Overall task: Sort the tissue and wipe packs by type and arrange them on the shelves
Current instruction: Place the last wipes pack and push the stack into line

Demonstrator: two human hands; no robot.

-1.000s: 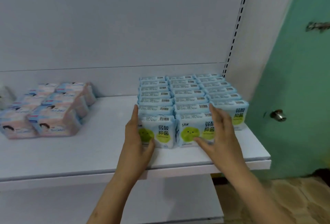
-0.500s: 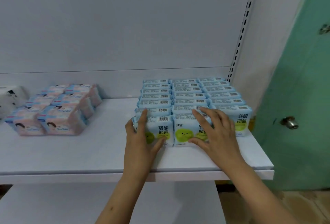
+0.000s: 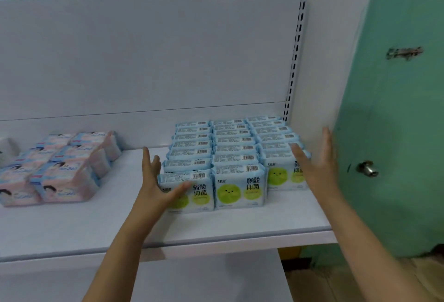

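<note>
Three rows of blue wipe packs (image 3: 237, 186) with green smiley circles stand upright on the white shelf (image 3: 216, 227), at its right end. My left hand (image 3: 156, 186) lies flat against the left side of the front left pack, fingers straight, thumb across its front. My right hand (image 3: 317, 167) is open with straight fingers at the right side of the right row, beside its front pack. A group of pink and blue packs (image 3: 64, 172) sits on the shelf's left part.
The shelf's back panel and a slotted upright (image 3: 295, 61) stand behind the packs. A green door (image 3: 396, 109) with a metal knob (image 3: 366, 168) is on the right. A lower shelf (image 3: 211, 280) lies beneath. A white object (image 3: 6, 147) shows at the far left edge.
Both hands let go of the front packs and spread apart. The left hand moved to the block's left side, the right hand to its right side. The view tilted up.
</note>
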